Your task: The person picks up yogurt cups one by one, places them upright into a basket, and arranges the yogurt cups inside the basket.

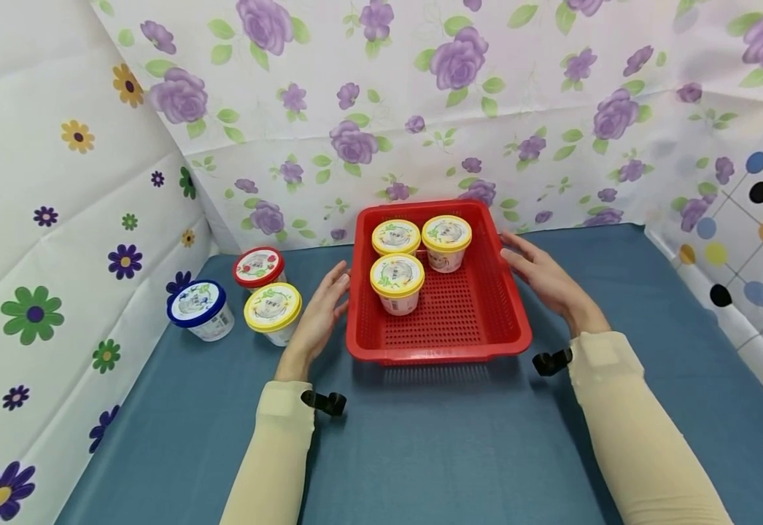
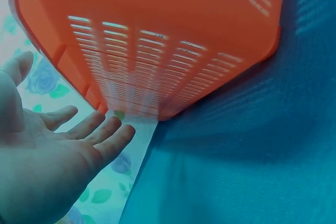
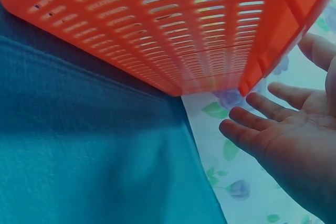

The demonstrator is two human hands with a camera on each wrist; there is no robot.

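A red plastic basket (image 1: 447,328) with slotted sides rests on the blue tabletop, holding three white tubs with yellow lids: one at front (image 1: 397,284), one behind it (image 1: 396,237) and one to the right (image 1: 446,243). My left hand (image 1: 319,310) is beside the basket's left side, fingers spread and loosely extended. On the opposite side, my right hand (image 1: 545,277) has its fingers near the rim, relaxed. Both wrist views show the left palm (image 2: 47,156) and right palm (image 3: 299,129) facing the slotted walls, with no grip on them.
Left of the left hand stand a red-lidded tub (image 1: 260,267), a yellow-lidded tub (image 1: 273,312) and a blue-lidded tub (image 1: 200,309). Flowered sheets (image 1: 381,109) hang behind and at both sides of the blue cloth (image 1: 434,452).
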